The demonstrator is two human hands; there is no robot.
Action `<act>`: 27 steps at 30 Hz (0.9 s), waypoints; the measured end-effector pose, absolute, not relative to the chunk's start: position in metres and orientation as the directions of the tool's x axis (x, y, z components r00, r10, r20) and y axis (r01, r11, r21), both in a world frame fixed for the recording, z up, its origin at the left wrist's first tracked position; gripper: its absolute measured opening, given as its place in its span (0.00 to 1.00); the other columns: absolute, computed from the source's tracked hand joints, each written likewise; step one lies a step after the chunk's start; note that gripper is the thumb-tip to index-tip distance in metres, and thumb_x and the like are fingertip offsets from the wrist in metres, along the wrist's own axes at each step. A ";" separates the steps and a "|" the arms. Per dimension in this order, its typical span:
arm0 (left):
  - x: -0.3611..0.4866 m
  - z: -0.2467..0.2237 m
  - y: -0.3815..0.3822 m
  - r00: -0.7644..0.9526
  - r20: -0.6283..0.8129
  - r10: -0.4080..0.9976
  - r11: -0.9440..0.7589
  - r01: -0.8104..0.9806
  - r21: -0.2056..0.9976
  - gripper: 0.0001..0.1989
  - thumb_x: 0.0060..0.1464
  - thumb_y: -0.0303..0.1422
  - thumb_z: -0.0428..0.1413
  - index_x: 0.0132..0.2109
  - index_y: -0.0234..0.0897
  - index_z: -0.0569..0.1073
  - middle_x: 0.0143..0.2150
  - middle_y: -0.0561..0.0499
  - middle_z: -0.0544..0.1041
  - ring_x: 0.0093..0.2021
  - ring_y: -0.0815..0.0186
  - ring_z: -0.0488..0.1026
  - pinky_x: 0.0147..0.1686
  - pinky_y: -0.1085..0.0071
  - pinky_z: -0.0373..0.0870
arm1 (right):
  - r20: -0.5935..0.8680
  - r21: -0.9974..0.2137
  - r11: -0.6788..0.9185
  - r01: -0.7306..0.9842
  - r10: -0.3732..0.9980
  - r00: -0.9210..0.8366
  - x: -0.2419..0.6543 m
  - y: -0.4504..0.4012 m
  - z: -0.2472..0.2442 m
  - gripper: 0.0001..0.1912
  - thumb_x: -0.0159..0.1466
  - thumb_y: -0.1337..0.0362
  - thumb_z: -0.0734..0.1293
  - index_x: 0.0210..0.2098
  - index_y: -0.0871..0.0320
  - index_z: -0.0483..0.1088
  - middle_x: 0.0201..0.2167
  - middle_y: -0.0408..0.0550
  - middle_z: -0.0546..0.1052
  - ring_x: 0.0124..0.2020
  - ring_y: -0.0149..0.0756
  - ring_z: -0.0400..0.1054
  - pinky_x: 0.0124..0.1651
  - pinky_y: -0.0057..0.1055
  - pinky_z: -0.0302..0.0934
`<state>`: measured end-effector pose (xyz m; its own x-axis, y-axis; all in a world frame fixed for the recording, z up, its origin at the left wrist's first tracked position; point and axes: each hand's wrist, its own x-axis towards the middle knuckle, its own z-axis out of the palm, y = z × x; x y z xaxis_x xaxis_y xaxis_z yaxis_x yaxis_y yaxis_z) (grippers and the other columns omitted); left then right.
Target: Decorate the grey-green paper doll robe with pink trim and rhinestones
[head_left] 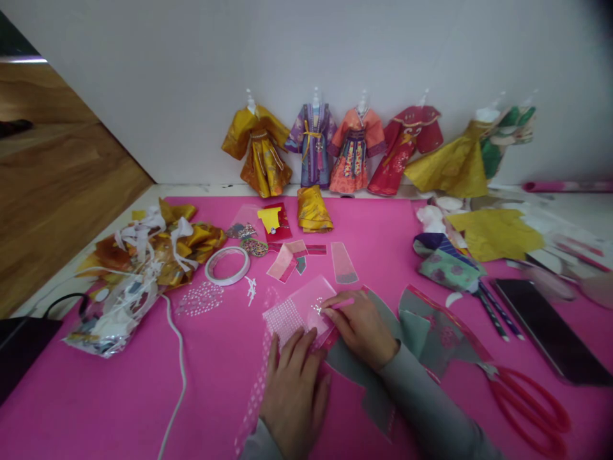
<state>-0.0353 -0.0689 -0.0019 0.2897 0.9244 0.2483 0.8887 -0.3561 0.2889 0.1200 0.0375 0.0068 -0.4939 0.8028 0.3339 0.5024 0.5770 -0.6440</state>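
Observation:
A clear sheet dotted with rows of small white beads (283,317) lies on the pink mat, its right part pale and see-through. My left hand (294,383) rests flat with fingers spread over the sheet's lower edge. My right hand (361,326) pinches a thin pink pen-like tool (343,304) above the sheet's right side. A small cluster of shiny beads (317,306) sits near its fingertips. Grey cloth pieces with red edging (352,365) lie partly beneath my right hand and forearm. A pink trapezoid piece (343,262) lies beyond the hands.
Small dressed figures (313,144) stand along the back wall. Left are a tape roll (227,266), golden fabric (179,249), a plastic bag (117,313) and a white cable (181,358). Right are red-handled scissors (531,406), a black phone (550,329) and two pencils (500,310).

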 end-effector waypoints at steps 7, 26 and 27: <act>-0.037 -0.004 -0.071 0.277 0.252 0.927 -0.347 0.888 0.302 0.17 0.56 0.26 0.50 0.53 0.38 0.68 0.57 0.43 0.68 0.59 0.52 0.61 0.58 0.39 0.51 | 0.337 -0.625 0.589 0.512 0.795 -0.504 0.119 0.038 0.004 0.11 0.67 0.65 0.58 0.40 0.56 0.72 0.37 0.47 0.78 0.40 0.38 0.69 0.45 0.37 0.58; -0.036 0.001 -0.071 0.299 0.282 0.912 -0.378 0.879 0.291 0.16 0.57 0.25 0.49 0.52 0.38 0.68 0.57 0.42 0.68 0.59 0.52 0.60 0.58 0.38 0.51 | 0.317 -0.704 0.559 0.438 0.799 -0.511 0.136 0.034 0.022 0.09 0.65 0.64 0.61 0.34 0.57 0.72 0.30 0.46 0.77 0.34 0.36 0.69 0.40 0.34 0.59; -0.036 0.001 -0.071 0.306 0.290 0.907 -0.388 0.874 0.292 0.16 0.57 0.25 0.49 0.52 0.38 0.68 0.58 0.43 0.67 0.60 0.52 0.60 0.58 0.39 0.50 | 0.321 -0.703 0.570 0.426 0.788 -0.525 0.137 0.033 0.023 0.09 0.65 0.64 0.61 0.33 0.57 0.72 0.29 0.46 0.77 0.33 0.35 0.69 0.39 0.34 0.59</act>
